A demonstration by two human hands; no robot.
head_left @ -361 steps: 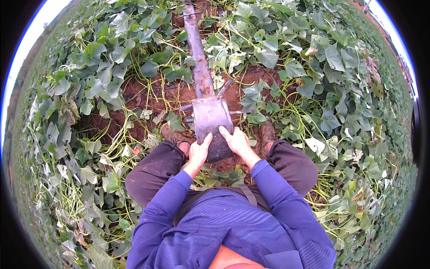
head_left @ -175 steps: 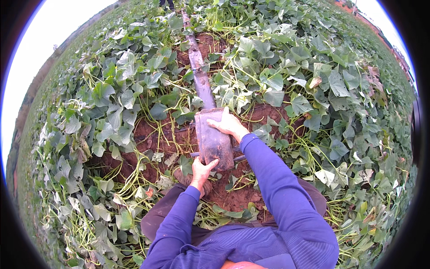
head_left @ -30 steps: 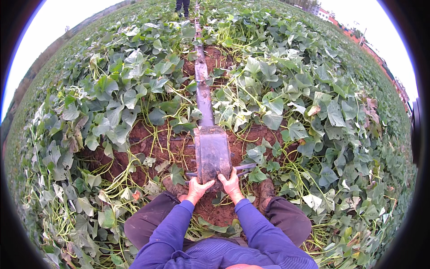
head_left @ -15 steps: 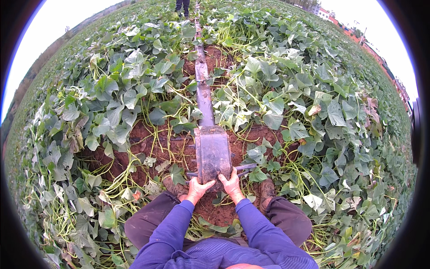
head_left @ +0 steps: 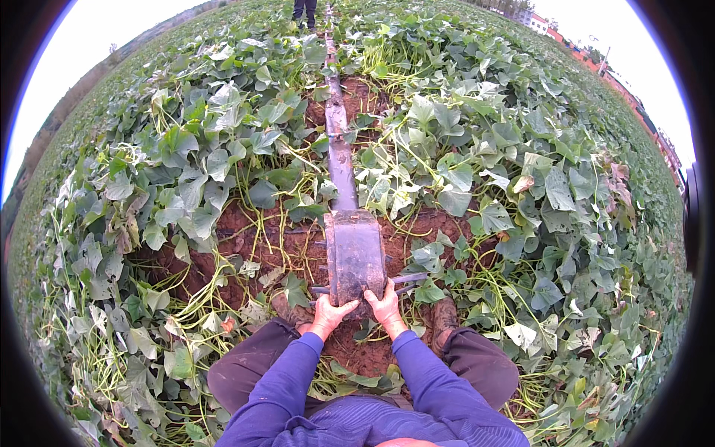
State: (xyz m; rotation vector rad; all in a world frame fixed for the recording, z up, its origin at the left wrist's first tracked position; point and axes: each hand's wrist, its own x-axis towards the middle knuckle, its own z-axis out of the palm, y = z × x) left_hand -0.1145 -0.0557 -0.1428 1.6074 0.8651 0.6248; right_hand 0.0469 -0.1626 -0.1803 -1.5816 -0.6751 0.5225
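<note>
You are out in an open field [head_left: 521, 186] under flat, overcast daylight, with a pale white sky [head_left: 82, 45] along the rim. Broad green leaves [head_left: 223, 156] on tangled yellowish vines [head_left: 208, 283] cover the ground on every side. Patches of bare reddish-brown soil [head_left: 238, 223] show through in the middle. Far off to your right, low buildings with red roofs [head_left: 573, 48] line the edge, and a person's legs [head_left: 304, 9] stand at the top.
</note>
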